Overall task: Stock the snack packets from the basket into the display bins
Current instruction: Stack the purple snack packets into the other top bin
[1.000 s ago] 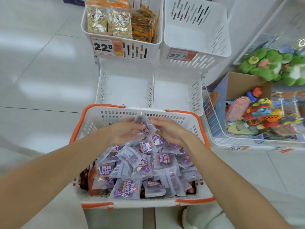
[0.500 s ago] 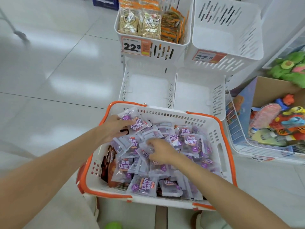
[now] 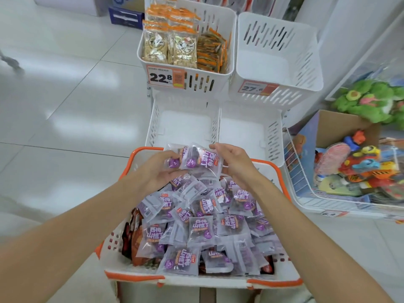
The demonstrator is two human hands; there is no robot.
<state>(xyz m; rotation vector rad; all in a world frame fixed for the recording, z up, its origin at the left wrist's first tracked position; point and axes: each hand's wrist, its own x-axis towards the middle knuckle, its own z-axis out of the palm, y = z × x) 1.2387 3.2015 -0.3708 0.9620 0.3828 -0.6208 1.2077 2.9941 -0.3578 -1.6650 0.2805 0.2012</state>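
A white basket with orange rim (image 3: 140,277) sits low in front of me, heaped with several purple-and-clear snack packets (image 3: 200,228). Above its far edge I hold a small bunch of these packets (image 3: 196,160) between both hands. My left hand (image 3: 159,171) grips the bunch from the left and below. My right hand (image 3: 235,162) pinches its right side. Just beyond stand two lower white display bins, left (image 3: 185,125) and right (image 3: 249,132), both bare inside. Above them, an upper left bin (image 3: 207,82) holds orange-topped snack bags, and the upper right bin (image 3: 277,68) holds nothing.
A wire bin of colourful toys (image 3: 349,169) and a cardboard box stand at the right, green plush toys (image 3: 371,101) behind them. Red-brown packets (image 3: 133,237) lie along the basket's left side. Pale tiled floor (image 3: 65,106) spreads to the left.
Both hands have risen out of the heap and come together at the basket's far edge, now holding a bunch of purple packets. The view has shifted slightly.
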